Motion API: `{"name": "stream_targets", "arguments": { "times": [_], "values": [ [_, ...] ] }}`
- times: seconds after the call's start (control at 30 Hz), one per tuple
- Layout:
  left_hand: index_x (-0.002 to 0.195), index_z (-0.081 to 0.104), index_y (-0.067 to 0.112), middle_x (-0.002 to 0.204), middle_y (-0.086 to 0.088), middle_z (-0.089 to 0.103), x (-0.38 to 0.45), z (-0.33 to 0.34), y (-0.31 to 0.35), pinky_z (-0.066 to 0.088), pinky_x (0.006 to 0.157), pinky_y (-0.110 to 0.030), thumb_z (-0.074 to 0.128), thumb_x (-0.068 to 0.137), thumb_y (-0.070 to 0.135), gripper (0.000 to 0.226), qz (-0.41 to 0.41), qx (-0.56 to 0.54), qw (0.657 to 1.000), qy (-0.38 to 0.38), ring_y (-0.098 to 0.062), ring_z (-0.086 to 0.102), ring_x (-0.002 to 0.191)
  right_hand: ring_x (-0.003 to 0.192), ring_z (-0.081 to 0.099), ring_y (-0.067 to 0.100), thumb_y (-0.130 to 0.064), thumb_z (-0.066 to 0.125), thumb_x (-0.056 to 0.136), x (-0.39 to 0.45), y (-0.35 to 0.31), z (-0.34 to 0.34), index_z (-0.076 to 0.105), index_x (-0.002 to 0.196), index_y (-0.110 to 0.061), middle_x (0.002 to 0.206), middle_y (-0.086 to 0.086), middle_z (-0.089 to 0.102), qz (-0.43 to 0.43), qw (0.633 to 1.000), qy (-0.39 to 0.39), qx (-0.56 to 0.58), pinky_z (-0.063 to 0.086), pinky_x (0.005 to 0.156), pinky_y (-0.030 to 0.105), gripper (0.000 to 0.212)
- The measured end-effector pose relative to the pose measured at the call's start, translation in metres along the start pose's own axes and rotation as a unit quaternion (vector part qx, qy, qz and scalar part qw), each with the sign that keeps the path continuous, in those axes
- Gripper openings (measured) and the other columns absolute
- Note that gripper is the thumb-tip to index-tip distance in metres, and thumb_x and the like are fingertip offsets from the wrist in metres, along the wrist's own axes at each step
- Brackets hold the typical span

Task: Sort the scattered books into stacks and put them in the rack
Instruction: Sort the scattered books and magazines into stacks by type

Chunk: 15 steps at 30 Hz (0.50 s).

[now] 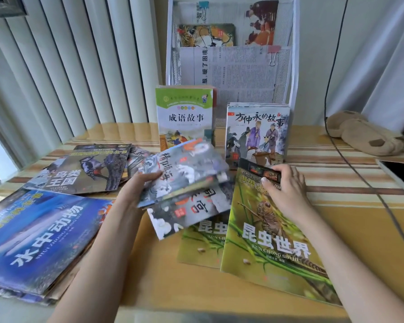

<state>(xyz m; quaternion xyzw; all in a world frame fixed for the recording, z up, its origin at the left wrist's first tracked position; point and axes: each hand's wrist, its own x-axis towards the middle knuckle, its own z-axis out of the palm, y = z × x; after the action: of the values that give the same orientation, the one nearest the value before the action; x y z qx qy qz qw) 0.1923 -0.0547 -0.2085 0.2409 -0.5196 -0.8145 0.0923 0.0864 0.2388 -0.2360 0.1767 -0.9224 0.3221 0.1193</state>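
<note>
In front of the white rack [294, 66], the left hand [135, 190] grips a grey storybook [184, 171] while the right hand [287, 187] pinches the green insect book's [266, 241] top edge.

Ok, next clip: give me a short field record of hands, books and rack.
left hand: holds a grey picture book lifted off the table
right hand: grips the top edge of the green insect book
rack: white mesh, newspapers and a small book inside
standing books: green-topped book and story book, before the rack
left piles: bird book, blue book
</note>
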Motion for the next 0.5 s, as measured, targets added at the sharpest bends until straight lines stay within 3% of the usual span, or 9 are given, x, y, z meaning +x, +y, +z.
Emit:
{"name": "stream_targets", "arguments": {
  "times": [0.2,0.3,0.37,0.4,0.5],
  "values": [
    [0.113,0.057,0.004,0.097,-0.014,0.066,0.003,-0.009,-0.005,0.056,0.046,-0.037,0.056,0.090,0.011,0.025,-0.008,-0.132,0.991,0.002,-0.024,0.070,0.058,0.125,0.023,0.021,-0.036,0.044,0.096,0.014,-0.021,0.020,0.036,0.125,-0.011,0.129,0.007,0.035,-0.043,0.998,-0.008,-0.035,0.020,0.107,0.038,0.039],
    [0.095,0.067,-0.001,0.078,-0.014,0.072,-0.004,-0.015,-0.004,0.057,0.047,-0.032,0.069,0.072,0.004,0.023,-0.006,-0.206,0.977,-0.047,-0.021,0.070,0.056,0.129,0.019,0.022,-0.039,0.042,0.096,0.019,-0.022,0.027,0.035,0.126,-0.013,0.133,0.008,0.032,-0.021,0.996,-0.041,-0.072,0.016,0.112,0.043,0.040],
    [0.082,0.067,-0.006,0.060,-0.015,0.069,-0.009,-0.015,-0.002,0.049,0.035,-0.024,0.083,0.039,-0.005,0.046,-0.003,-0.272,0.959,-0.083,-0.019,0.066,0.044,0.135,0.014,0.024,-0.041,0.042,0.096,0.020,-0.021,0.030,0.034,0.128,-0.015,0.140,0.008,0.029,-0.013,0.993,-0.062,-0.103,0.008,0.114,0.044,0.042],
    [0.082,0.065,-0.006,0.055,-0.014,0.067,-0.011,-0.014,-0.002,0.046,0.031,-0.022,0.082,0.035,-0.006,0.050,-0.001,-0.289,0.953,-0.092,-0.018,0.064,0.040,0.135,0.014,0.024,-0.041,0.043,0.095,0.022,-0.022,0.032,0.034,0.128,-0.015,0.139,0.007,0.030,-0.017,0.992,-0.061,-0.113,0.007,0.114,0.044,0.043],
    [0.083,0.064,-0.002,0.058,-0.013,0.069,-0.017,-0.008,0.000,0.048,0.033,-0.024,0.060,0.079,0.002,0.007,-0.007,-0.269,0.961,-0.063,-0.020,0.066,0.044,0.127,0.020,0.022,-0.039,0.049,0.093,0.023,-0.040,0.044,0.035,0.126,-0.015,0.129,0.004,0.035,-0.039,0.991,-0.047,-0.115,0.011,0.114,0.046,0.043]
  ]
}}
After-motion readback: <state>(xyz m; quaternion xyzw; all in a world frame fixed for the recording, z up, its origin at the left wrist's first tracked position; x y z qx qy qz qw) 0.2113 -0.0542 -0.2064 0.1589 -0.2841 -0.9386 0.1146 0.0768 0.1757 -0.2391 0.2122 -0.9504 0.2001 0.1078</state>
